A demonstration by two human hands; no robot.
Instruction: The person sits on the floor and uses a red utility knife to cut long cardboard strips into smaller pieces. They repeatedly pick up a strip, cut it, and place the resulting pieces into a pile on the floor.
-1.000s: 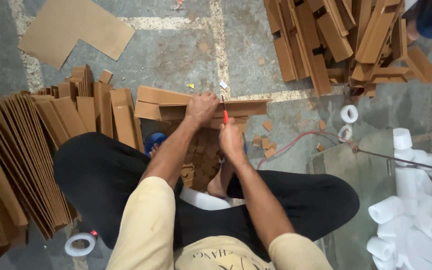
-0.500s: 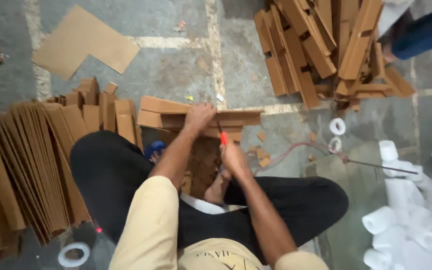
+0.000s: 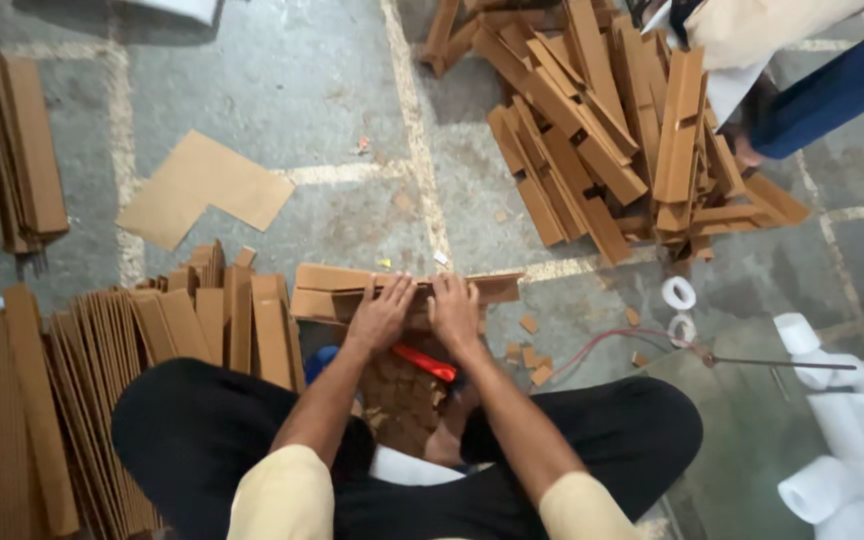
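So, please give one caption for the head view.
Seated person presses left hand and right hand on a folded cardboard strip.

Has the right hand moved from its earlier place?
Yes. The right hand went forward onto the folded cardboard strip, beside the left hand; the red tool now lies behind it.

— Where are the hands?
— Both on the folded cardboard strip (image 3: 402, 290) on the floor (image 3: 302, 90), left hand (image 3: 380, 316) beside right hand (image 3: 455, 310).
— Around it?
— Upright cardboard stack (image 3: 102, 350) to the left, loose pile of strips (image 3: 612, 130) beyond on the right, tape rolls (image 3: 679, 305) right.
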